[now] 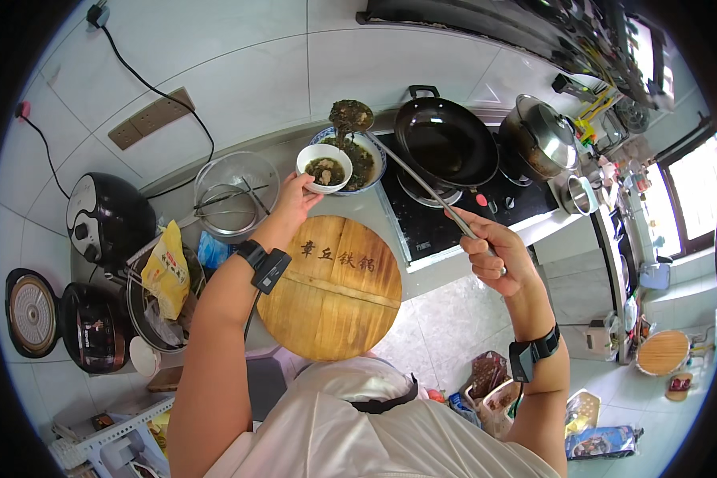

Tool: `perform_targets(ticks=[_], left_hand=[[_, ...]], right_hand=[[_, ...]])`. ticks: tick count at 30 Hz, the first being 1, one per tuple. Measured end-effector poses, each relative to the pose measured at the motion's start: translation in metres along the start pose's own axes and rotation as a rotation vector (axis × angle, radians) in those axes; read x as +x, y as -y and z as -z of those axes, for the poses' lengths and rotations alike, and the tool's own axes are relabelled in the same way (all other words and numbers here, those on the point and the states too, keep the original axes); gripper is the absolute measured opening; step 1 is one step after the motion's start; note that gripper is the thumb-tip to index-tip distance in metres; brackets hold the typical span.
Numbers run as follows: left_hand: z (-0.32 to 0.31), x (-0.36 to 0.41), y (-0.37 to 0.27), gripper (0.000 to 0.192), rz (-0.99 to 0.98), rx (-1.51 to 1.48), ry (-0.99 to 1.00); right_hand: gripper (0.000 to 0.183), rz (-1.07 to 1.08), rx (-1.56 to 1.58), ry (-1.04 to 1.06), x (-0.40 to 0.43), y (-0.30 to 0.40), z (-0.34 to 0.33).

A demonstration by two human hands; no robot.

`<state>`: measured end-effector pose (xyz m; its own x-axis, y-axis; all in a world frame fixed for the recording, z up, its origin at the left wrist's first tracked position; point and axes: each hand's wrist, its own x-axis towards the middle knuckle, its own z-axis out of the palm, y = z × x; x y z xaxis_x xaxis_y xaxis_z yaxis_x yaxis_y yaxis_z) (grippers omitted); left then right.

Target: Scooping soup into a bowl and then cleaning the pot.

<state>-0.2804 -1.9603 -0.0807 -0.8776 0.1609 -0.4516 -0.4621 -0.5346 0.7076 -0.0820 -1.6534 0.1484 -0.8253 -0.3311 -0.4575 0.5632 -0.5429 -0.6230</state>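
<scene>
My left hand (299,195) grips a small white bowl (306,156) by its near side; dark greenish soup with pale lumps fills part of it. Around the long metal handle of a ladle (412,169) my right hand (493,246) is closed. The ladle's head is heaped with dark leafy soup (348,115), and some of it hangs down over the edge. Below the ladle, a larger blue-and-white bowl (385,158) holds more of the same soup. The small bowl is in front of the larger one and hides part of its left side.
A round wooden lid (334,299) lies nearest me on the counter. Right of the bowls, a black wok (448,143) and a lidded metal pot (532,143) stand on the gas hob (421,230). At left are a clear bowl with a strainer (237,179), an air fryer (116,209) and a rice cooker (89,334).
</scene>
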Motion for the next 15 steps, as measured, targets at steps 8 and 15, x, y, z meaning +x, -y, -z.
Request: perform_targets(ticks=[8, 15], left_hand=[[-0.006, -0.005, 0.002, 0.046, -0.037, -0.087, 0.071], [-0.011, -0.018, 0.000, 0.052, -0.039, -0.111, 0.069]], right_hand=[[0.044, 0.010, -0.315, -0.112, -0.001, -0.027, -0.005], [0.040, 0.449, -1.395, -0.324, 0.012, -0.072, 0.018]])
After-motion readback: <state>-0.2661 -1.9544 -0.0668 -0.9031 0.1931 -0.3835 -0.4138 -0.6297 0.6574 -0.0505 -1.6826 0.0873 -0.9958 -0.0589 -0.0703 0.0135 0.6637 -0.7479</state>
